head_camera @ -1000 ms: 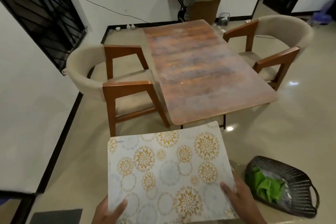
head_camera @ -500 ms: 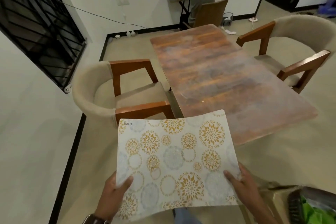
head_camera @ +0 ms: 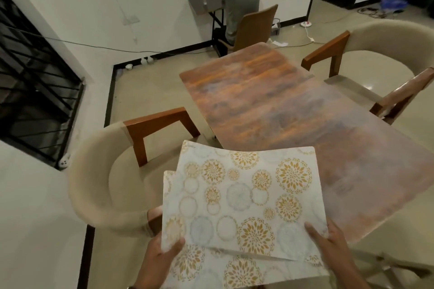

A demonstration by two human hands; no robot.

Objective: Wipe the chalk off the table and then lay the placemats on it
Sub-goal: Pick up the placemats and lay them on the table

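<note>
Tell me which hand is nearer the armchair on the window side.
Left. The left hand grips the placemats just below that armchair; the right hand holds their far edge, by the table.

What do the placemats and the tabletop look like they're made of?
Placemats: probably thin vinyl or coated paper, matte, printed with gold and grey medallions; the sheets flex and curl at the edges. Table: wood or wood-grain laminate, reddish-brown with a hazy whitish film.

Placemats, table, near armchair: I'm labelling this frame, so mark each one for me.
placemats [head_camera: 246,195], head view, patterned face of the top mat.
table [head_camera: 277,105], head view, bare wooden top.
armchair [head_camera: 94,185], head view, padded curved backrest.
</note>
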